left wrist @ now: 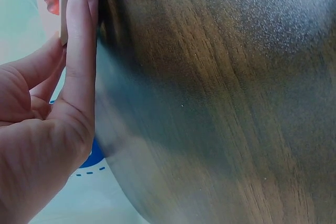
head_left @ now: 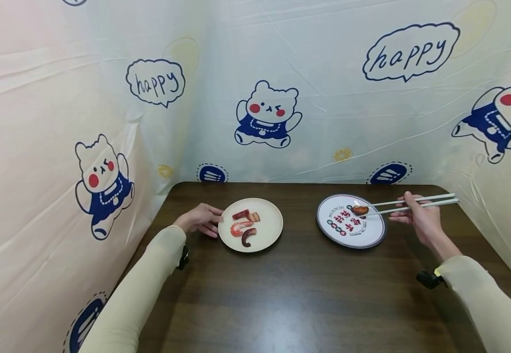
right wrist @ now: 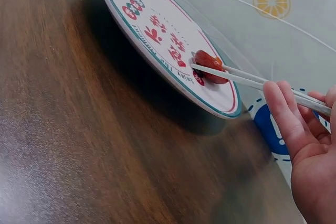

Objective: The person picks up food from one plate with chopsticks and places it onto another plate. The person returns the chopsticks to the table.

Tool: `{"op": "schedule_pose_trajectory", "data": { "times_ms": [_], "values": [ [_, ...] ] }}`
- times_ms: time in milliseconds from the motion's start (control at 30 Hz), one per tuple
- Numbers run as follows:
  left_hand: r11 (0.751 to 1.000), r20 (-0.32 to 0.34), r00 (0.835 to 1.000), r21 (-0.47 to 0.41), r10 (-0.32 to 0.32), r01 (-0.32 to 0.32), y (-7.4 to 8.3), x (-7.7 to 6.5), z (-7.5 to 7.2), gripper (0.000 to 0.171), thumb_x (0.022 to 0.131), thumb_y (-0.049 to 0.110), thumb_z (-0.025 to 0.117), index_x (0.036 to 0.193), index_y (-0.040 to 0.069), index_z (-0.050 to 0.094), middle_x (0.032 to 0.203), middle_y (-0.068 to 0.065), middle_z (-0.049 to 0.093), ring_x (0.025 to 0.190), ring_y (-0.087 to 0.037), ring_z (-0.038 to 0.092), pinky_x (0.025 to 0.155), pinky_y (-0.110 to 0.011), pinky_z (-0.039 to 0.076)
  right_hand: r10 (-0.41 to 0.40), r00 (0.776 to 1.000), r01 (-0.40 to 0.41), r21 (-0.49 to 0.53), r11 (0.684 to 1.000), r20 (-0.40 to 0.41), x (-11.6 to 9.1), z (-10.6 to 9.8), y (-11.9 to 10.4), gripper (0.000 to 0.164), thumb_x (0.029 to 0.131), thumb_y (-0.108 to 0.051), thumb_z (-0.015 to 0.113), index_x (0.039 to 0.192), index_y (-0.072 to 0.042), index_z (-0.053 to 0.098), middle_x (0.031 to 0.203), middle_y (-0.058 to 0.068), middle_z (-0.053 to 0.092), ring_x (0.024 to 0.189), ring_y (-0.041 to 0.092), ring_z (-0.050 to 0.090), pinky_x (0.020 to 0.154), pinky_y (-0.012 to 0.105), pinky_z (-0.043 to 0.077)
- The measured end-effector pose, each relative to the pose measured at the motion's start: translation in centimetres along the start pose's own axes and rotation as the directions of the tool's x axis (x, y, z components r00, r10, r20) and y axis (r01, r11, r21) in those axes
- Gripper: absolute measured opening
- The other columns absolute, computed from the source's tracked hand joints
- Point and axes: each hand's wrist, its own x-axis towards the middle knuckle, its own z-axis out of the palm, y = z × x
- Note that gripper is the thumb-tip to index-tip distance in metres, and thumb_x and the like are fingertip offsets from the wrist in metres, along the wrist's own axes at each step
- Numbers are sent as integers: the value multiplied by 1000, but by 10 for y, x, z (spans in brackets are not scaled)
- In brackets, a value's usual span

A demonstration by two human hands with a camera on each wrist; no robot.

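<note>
At the left rim of a cream plate point(head_left: 268, 226), my left hand point(head_left: 200, 219) pinches the edge between thumb and fingers. On that plate lie a pink shrimp point(head_left: 240, 227), a curled dark brown piece point(head_left: 248, 238), a reddish strip point(head_left: 240, 214) and a layered meat piece point(head_left: 253, 217). My right hand point(head_left: 424, 221) holds a pair of pale chopsticks point(head_left: 431, 199). Their tips are on either side of a glossy orange-brown food piece point(right wrist: 211, 65), over the right part of a white plate point(head_left: 332, 230) with red characters and a dark rim.
Both plates stand on a dark brown wooden table point(head_left: 277, 299), apart from each other. A pale curtain point(head_left: 326, 63) printed with bears and lettering encloses the back and sides. Light glares off the table's front middle.
</note>
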Motion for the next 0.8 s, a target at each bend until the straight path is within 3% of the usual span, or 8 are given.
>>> {"op": "schedule_pose_trajectory", "data": {
  "times_ms": [267,800],
  "values": [
    [1000,-2,1000,-6,-1,1,-1,2,0,49,108,7,60,155,-2,49,111,-20,71,74,-23,73,74,-41,67,4,998,0,69,998,-59,-1,1,3,26,110,-12,54,98,2,71,85,13,73,67,29,76,66,43,66],
    [1000,-3,1000,-3,5,-5,-2,2,-1,49,108,7,60,154,-2,50,110,-20,71,74,-23,73,75,-41,67,26,991,-18,63,998,-132,0,5,5,30,108,-19,59,97,7,68,78,15,72,64,29,76,64,44,66]
  ]
}}
